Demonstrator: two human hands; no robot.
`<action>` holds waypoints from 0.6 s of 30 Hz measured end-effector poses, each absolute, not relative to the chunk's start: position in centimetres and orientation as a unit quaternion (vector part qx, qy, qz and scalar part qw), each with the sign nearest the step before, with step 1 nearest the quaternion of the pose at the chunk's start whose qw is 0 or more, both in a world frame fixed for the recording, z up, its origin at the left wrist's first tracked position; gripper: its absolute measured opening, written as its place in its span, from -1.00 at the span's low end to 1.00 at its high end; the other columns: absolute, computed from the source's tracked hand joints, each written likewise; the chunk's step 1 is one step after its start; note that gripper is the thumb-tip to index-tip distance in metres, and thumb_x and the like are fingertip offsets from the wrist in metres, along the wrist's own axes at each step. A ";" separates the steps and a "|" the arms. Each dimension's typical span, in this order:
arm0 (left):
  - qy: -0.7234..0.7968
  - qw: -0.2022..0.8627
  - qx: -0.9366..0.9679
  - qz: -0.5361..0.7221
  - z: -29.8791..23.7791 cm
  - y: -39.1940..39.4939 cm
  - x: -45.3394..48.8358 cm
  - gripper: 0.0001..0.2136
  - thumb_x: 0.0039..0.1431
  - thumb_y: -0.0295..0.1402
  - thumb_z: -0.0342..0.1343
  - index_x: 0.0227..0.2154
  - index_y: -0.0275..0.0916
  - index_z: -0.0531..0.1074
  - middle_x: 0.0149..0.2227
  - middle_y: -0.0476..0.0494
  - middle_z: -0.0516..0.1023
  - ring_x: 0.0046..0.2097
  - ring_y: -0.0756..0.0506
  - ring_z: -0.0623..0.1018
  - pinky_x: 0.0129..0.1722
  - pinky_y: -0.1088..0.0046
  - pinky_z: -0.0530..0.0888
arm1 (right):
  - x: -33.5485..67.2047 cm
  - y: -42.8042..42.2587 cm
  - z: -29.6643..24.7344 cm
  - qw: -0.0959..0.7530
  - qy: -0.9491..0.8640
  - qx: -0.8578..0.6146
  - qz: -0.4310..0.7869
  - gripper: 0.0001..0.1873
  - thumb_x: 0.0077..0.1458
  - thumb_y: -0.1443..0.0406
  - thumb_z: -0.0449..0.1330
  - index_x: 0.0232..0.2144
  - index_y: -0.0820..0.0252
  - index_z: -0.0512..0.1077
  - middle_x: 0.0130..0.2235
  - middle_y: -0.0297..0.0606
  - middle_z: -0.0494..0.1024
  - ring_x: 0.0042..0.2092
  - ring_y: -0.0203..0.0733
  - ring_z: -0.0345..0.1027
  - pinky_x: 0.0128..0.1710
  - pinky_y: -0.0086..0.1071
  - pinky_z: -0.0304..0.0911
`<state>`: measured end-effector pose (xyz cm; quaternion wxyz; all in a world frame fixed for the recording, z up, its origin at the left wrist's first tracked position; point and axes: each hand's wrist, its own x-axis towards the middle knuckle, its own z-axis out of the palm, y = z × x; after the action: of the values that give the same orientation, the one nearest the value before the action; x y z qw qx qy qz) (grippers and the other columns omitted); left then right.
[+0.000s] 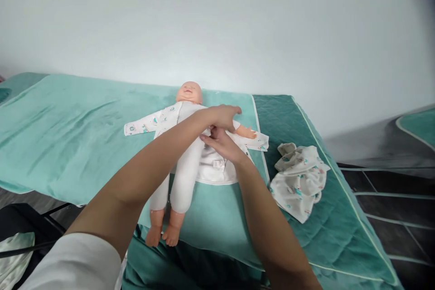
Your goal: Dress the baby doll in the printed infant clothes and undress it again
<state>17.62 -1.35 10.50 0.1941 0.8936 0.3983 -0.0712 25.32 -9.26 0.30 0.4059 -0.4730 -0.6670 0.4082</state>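
A baby doll [185, 172] with a white cloth body lies on its back, head toward the wall. A white printed baby shirt [217, 174] is spread partly beneath it. One sleeve [146, 124] covers the doll's arm on the left; the doll's hand [246, 132] on the right lies outside, over the other sleeve. My left hand [224, 118] is closed above the doll's chest, one digit stretched to the right. Just below and close against it, my right hand [222, 144] is curled, its thumb pointing left. What the fingers of either hand grip is hidden.
Another crumpled white printed garment [299, 181] rests on the dark green quilted cover [340, 231] at the right. A light green sheet [84, 131] stretches left beneath the doll. The wall [217, 31] borders the bed's far side. A black object [20, 217] stands at lower left.
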 end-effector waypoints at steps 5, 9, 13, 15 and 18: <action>0.372 0.127 0.909 -0.137 10.1 -1.5 19.4 -0.34 -0.05 -0.58 0.24 0.19 -0.11 0.43 -0.04 -0.28 0.64 -0.18 -0.31 0.65 -0.17 0.17 0.48 | 26.4 -9.4 1.2 0.370 -0.690 -0.435 0.445 -0.53 0.24 0.01 0.18 0.08 0.12 0.42 0.11 -0.12 0.57 0.12 0.05 0.45 0.19 -0.04 0.35; 0.344 0.087 0.934 -0.045 9.8 -1.0 18.7 -0.51 -0.01 -0.57 0.20 0.04 -0.18 0.45 0.06 -0.31 0.54 -0.06 -0.30 0.63 -0.13 0.21 0.46 | 28.3 -9.6 1.3 0.367 -0.686 -0.456 0.432 -0.68 0.19 0.04 0.21 -0.16 0.10 0.54 -0.02 -0.20 0.65 0.07 0.02 0.51 0.16 -0.07 0.37; 0.338 0.055 0.940 -0.013 9.3 -0.8 17.4 -0.61 0.10 -0.50 0.17 0.03 -0.22 0.42 0.08 -0.32 0.51 0.01 -0.28 0.58 -0.11 0.23 0.42 | 30.7 -9.3 1.0 0.344 -0.630 -0.637 0.280 -0.78 0.10 0.12 0.23 -0.29 0.12 0.54 -0.12 -0.15 0.67 -0.07 0.03 0.54 0.02 -0.09 0.39; 0.337 0.037 0.940 -0.018 9.1 -1.0 16.6 -0.67 0.18 -0.50 0.11 0.02 -0.22 0.42 0.04 -0.29 0.54 0.02 -0.26 0.57 -0.07 0.22 0.40 | 31.6 -9.0 0.5 0.281 -0.578 -0.741 0.192 -0.73 0.03 0.08 0.28 -0.32 0.14 0.49 -0.17 -0.09 0.66 -0.12 0.09 0.53 -0.07 -0.06 0.38; 0.345 0.019 0.938 -0.023 9.0 -1.4 15.7 -0.68 0.23 -0.52 0.04 0.02 -0.19 0.44 -0.01 -0.25 0.58 0.01 -0.24 0.57 -0.04 0.22 0.37 | 32.8 -8.4 -0.5 0.210 -0.570 -0.766 0.208 -0.63 -0.05 -0.05 0.32 -0.44 0.09 0.44 -0.32 -0.11 0.62 -0.18 0.16 0.52 -0.14 -0.03 0.37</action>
<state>15.65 -1.38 8.98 0.0189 0.9383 0.3446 -0.0228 32.76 -8.40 -0.55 0.2102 -0.7664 -0.5702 0.2080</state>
